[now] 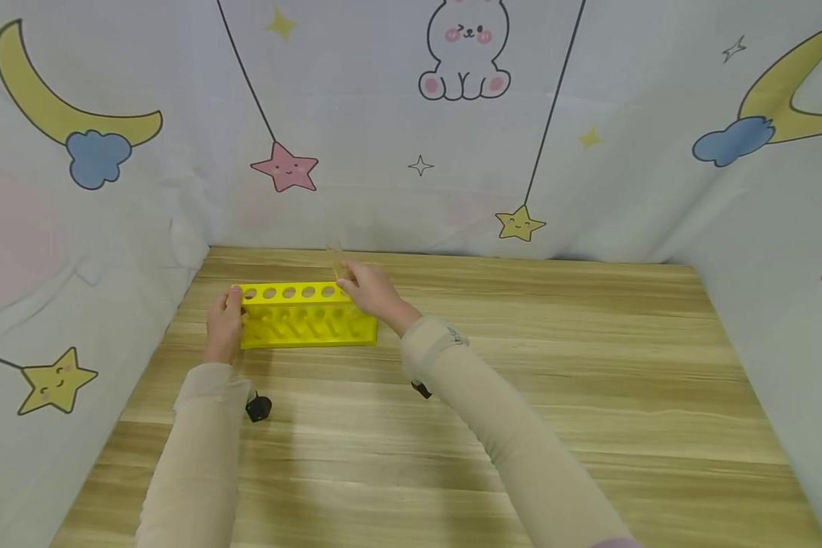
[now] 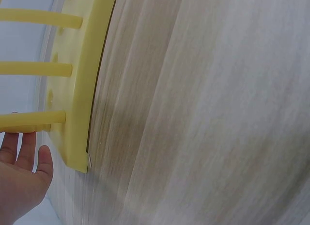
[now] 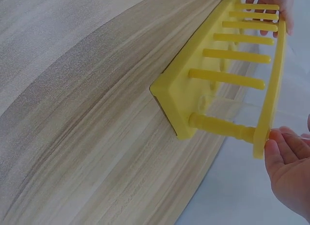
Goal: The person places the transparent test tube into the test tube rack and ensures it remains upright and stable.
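A yellow test tube rack (image 1: pixel 308 316) stands on the table, its top plate pierced by a row of round holes and short pegs rising from its base. My left hand (image 1: pixel 224 323) grips the rack's left end, thumb on the top plate; its fingers also show in the left wrist view (image 2: pixel 26 167). At the rack's right end my right hand (image 1: pixel 373 291) holds a clear test tube (image 1: pixel 336 262) at the top plate. In the right wrist view, the see-through tube (image 3: pixel 225 106) runs between top plate and base; the fingers partly hide its upper part.
The wood-grain table (image 1: pixel 555 380) extends to the right and toward me. White cloth walls (image 1: pixel 383 205) with printed stars and moons enclose its back and sides. Small black pieces (image 1: pixel 259 408) hang by my cuffs.
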The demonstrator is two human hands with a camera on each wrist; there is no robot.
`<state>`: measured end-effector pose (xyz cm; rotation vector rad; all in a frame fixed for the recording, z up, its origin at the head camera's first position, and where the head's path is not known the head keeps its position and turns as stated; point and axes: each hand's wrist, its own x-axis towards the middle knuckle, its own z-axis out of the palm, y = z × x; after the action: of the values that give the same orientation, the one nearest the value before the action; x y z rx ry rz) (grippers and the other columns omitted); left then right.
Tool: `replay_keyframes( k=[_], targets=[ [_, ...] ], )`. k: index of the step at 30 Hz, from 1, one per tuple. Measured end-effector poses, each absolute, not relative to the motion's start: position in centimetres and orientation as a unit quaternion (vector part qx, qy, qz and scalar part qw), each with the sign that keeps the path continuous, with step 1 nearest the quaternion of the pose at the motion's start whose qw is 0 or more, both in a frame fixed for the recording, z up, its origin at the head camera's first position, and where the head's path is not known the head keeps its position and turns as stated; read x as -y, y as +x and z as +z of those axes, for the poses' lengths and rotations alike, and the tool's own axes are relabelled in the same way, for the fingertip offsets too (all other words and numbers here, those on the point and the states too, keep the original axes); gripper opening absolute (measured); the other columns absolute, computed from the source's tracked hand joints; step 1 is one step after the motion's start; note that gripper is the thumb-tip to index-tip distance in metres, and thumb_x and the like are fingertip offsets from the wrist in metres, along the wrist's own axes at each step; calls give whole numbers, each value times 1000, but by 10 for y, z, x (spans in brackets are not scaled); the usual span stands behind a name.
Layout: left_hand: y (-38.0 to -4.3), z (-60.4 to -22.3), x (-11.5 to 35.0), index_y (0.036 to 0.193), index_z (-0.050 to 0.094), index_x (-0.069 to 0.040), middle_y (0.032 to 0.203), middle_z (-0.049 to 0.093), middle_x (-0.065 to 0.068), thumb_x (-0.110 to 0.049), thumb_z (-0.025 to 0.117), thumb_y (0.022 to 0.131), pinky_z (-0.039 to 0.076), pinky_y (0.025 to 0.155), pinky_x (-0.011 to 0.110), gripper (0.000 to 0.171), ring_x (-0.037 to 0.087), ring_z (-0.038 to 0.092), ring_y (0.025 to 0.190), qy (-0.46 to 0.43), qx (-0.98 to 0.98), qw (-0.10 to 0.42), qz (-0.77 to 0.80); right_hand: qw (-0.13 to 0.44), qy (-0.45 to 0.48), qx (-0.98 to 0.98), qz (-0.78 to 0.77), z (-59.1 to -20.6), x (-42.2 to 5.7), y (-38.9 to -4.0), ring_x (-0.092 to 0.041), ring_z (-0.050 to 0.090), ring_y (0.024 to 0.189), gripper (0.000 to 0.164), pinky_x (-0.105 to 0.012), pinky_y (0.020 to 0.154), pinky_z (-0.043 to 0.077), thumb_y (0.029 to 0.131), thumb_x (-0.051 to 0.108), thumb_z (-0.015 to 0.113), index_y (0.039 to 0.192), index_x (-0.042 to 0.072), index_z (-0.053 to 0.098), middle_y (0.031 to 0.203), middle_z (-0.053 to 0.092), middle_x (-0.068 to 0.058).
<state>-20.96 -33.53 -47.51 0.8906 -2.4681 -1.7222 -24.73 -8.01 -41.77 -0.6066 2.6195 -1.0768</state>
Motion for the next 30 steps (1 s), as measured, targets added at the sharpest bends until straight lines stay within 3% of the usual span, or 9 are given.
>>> replay_keyframes(
  k=[7,14,20,25,30],
  targets=[
    [-210,-475,336,141,20,-14,144,26,10,-54,19,91,26,105,39,65,25,30,124,281,781,-1,-558,129,-213,-895,-370,-417,79,-248,-13,47,71,43,-22,64,42,92,27,45,132,12,38,94,57,-4],
    [-210,-476,336,142,20,-14,144,26,10,-57,19,89,26,105,39,68,25,30,125,280,779,-2,-561,135,-209,-894,-374,-418,78,-248,-12,49,78,46,-22,71,44,92,27,45,135,13,35,106,58,-5],
    [-209,-475,335,142,18,-15,145,24,10,-59,18,88,25,105,39,70,25,29,126,274,782,-5,-559,137,-206,-890,-382,-419,78,-249,-14,49,79,47,-22,72,44,92,23,46,136,13,34,106,57,-5],
    [-207,-473,335,141,21,-13,143,26,11,-56,18,89,26,104,39,67,25,30,123,270,783,-5,-561,142,-199,-887,-391,-420,78,-250,-15,53,97,48,-26,82,46,91,21,49,136,14,33,116,56,-7],
    [-206,-473,335,139,24,-10,141,28,13,-53,18,91,27,103,38,65,24,31,120,263,785,-3,-560,155,-193,-882,-402,-420,77,-251,-18,48,114,53,-30,91,43,89,20,52,137,14,31,125,51,-8]
  ],
)
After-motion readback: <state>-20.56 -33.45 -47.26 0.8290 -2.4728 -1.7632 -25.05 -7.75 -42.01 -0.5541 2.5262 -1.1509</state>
